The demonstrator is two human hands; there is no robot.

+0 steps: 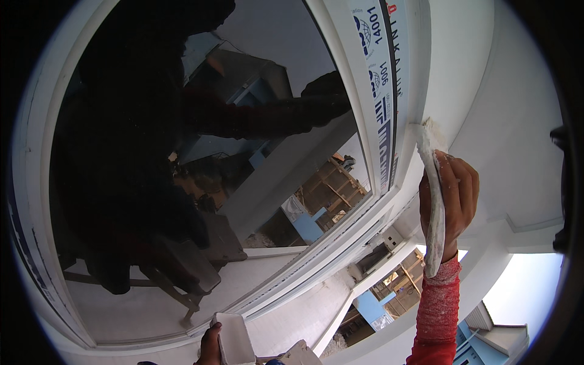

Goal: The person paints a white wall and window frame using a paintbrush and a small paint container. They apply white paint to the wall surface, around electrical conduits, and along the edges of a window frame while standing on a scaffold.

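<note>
My right hand (456, 201), in a red sleeve, grips a flat white putty-coated scraper (433, 201) and holds it upright. Its upper tip touches the white wall right beside the white window frame (401, 91). Low at the bottom edge, my left hand (210, 347) holds a white block or tray (232, 339) caked with white filler. The window's glass pane (201, 170) reflects a dark figure with an outstretched arm.
A protective strip with blue print runs down the window frame (380, 91). White plastered wall (511, 121) fills the right side. Below lie a white ledge (304, 310), blue-roofed buildings (493, 340) and wooden structures outside.
</note>
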